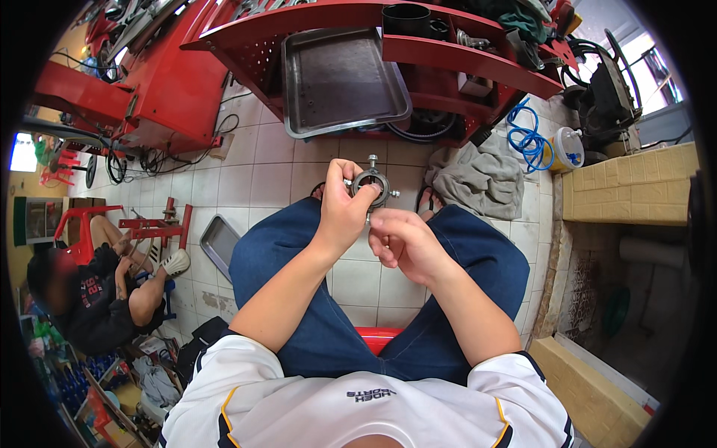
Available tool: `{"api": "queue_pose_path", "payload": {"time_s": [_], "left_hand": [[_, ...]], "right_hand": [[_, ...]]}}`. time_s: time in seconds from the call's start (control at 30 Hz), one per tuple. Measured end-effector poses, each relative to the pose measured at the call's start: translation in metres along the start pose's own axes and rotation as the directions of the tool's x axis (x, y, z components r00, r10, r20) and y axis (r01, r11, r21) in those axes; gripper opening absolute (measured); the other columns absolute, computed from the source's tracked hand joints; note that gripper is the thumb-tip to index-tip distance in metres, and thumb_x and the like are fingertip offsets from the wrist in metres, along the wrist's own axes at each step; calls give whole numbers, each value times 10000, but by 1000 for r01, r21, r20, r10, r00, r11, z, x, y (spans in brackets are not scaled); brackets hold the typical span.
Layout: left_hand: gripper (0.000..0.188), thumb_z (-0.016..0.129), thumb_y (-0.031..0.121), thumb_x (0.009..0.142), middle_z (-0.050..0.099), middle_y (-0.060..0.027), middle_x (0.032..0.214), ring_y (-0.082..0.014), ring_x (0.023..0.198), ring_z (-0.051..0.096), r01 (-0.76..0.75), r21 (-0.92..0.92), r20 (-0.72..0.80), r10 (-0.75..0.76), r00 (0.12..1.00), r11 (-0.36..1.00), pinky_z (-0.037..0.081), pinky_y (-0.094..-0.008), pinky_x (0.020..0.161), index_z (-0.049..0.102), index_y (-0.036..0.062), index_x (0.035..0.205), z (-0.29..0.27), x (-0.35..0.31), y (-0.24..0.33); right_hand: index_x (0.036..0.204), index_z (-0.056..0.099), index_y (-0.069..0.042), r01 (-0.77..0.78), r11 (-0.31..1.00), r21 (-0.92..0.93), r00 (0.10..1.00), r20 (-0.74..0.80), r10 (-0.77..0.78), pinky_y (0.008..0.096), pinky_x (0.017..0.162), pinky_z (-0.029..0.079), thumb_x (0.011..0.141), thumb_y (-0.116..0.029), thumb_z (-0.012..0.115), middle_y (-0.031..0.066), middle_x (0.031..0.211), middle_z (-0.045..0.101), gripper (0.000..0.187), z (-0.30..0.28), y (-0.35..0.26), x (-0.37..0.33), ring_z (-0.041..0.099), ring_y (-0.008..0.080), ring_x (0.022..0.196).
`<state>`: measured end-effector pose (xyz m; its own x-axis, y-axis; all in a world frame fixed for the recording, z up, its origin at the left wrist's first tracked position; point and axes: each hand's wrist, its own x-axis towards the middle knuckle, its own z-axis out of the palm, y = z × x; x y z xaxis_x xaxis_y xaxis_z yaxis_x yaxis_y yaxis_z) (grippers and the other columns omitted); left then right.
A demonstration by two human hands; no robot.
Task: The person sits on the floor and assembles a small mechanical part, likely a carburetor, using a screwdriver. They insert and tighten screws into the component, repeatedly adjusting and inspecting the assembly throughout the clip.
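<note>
Between my knees I hold up a dark metal ring [384, 181] with several bolts sticking outward around its rim. My left hand [342, 213] is closed on the ring's left side, its thumb laid across the opening. One silver bolt [373, 160] points away from me at the far side, and another bolt [394, 194] juts out to the right. My right hand [411, 243] is just below the ring, its thumb and forefinger closed at a bolt on the near side. That bolt is mostly hidden by the fingers.
Ahead stands a red tool cart [463, 56] with a metal tray [340, 89] leaning out. A smaller tray [219, 243] lies left on the tiled floor. Grey cloth [478, 179], a blue hose [526, 134] and a white bucket [565, 148] are at right. Another person [97, 291] sits at left.
</note>
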<state>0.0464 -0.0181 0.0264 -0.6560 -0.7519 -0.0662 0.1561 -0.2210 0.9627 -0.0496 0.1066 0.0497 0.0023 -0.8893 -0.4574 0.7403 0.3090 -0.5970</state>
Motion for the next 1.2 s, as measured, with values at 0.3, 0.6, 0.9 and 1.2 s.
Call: {"api": "queue_pose_path", "payload": {"time_s": [0.3, 0.6, 0.9, 1.2], "left_hand": [[313, 641, 5, 865, 444, 1, 859, -45, 736, 433, 26, 7, -13, -26, 1000, 1000, 411, -216, 630, 362, 76, 987, 2, -1, 1], [310, 642, 11, 860, 466, -10, 867, -51, 739, 456, 37, 8, -58, -37, 998, 999, 419, -220, 631, 369, 75, 993, -1, 1, -2], [311, 634, 3, 859, 460, -11, 877, -52, 743, 452, 24, -26, -51, -26, 998, 999, 420, -223, 632, 366, 76, 998, -2, 2, -3], [310, 633, 8, 862, 460, -10, 862, -50, 732, 454, 31, -24, -48, -32, 998, 999, 416, -219, 625, 364, 77, 999, 0, 0, 0]], "right_hand": [[963, 645, -72, -19, 999, 36, 998, -52, 21, 209, 463, 342, 944, -238, 724, -39, 662, 555, 185, -4, 9, 4, 442, 36, 522], [1003, 631, -43, 77, 996, -56, 984, -159, -85, 204, 472, 371, 985, -250, 665, -25, 687, 565, 211, 11, 9, 1, 478, 43, 544], [1030, 614, -40, 96, 995, 15, 993, -77, -94, 204, 475, 384, 979, -292, 691, -30, 716, 571, 268, 6, 12, 0, 488, 37, 556], [1016, 597, -67, 101, 995, -20, 990, -99, -103, 213, 461, 362, 1013, -304, 635, -14, 718, 561, 240, 7, 21, 1, 457, 49, 515]]}}
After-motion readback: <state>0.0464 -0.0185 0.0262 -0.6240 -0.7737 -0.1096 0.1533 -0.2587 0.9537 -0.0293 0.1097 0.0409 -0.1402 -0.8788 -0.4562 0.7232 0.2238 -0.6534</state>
